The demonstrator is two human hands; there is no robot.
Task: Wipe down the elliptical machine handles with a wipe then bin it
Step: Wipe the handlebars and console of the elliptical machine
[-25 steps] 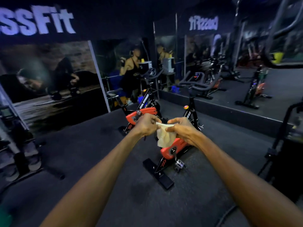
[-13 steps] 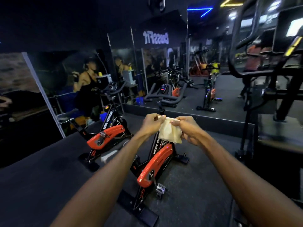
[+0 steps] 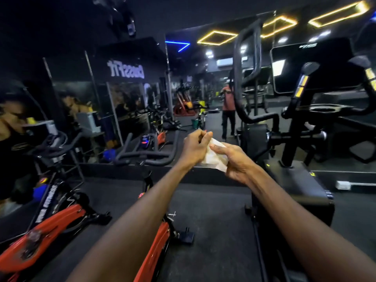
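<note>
Holding the wipe (image 3: 214,157) out in front of you at arm's length, you have both hands on it at once. Your left hand (image 3: 194,146) is curled round the wipe's upper edge, its fingertips and thumb bunched together at the top so that only a sliver of the pale sheet shows past them. Your right hand (image 3: 236,159) pinches the same sheet from the other side, thumb laid across the top and fingers folded beneath, with the loose lower corner of the wipe hanging between the two palms. The hands sit close together, nearly touching over the crumpled sheet. How tightly either hand squeezes cannot be told. Just beyond your right hand stands the elliptical machine (image 3: 291,180), black, its tall looped handle (image 3: 247,64) rising above and behind the wipe and well apart from it; a second grip with yellow bands (image 3: 301,86) stands further right. Below your left forearm is a spin bike (image 3: 154,247) with a red guard, its black handlebars (image 3: 146,155) to the left of your left hand. Another red bike (image 3: 40,235) sits further left, before a mirrored wall (image 3: 126,98).
</note>
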